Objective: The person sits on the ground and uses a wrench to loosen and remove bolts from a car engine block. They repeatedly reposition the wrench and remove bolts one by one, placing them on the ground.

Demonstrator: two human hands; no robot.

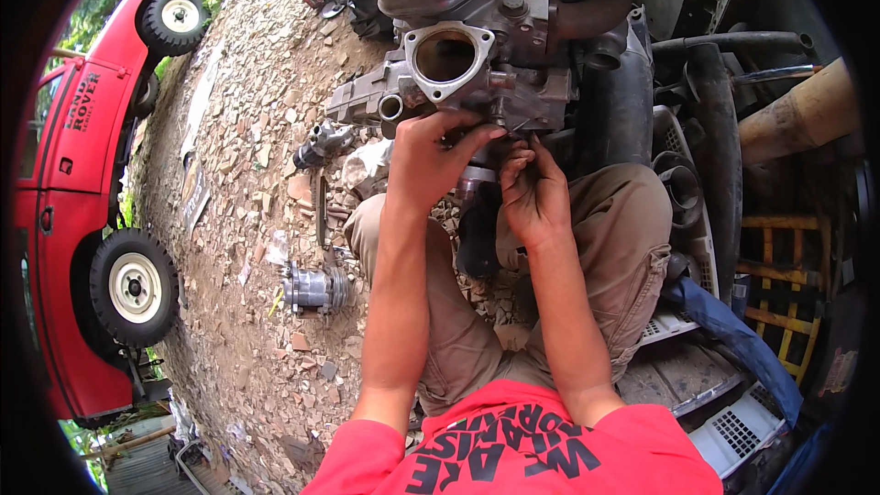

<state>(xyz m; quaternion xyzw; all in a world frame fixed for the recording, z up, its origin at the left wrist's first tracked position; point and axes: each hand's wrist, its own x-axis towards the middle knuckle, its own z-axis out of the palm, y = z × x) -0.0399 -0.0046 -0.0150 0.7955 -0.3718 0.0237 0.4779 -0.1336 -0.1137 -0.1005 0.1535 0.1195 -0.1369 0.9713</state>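
Observation:
A grey metal engine (pixel 527 55) stands in front of me, with a round three-bolt flange opening (pixel 449 60) facing up on its near side. My left hand (pixel 438 154) reaches up against the engine's near edge, just below that flange, its fingers bent and partly hidden. Beside it, my right hand (pixel 534 200) has thumb and fingertips pressed together at the same edge. Whatever either hand pinches is too small or too covered to make out. Left of my left hand, a short open pipe stub (pixel 391 108) sticks out of the engine.
On the stony ground at left lie a ribbed silver compressor-like part (pixel 316 289) and a small metal fitting (pixel 323 144). A red vehicle (pixel 92 156) stands farther left. To my right are black pipes (pixel 713 165), white crates (pixel 742 431), a blue cloth (pixel 733 339) and a yellow rack (pixel 779 270).

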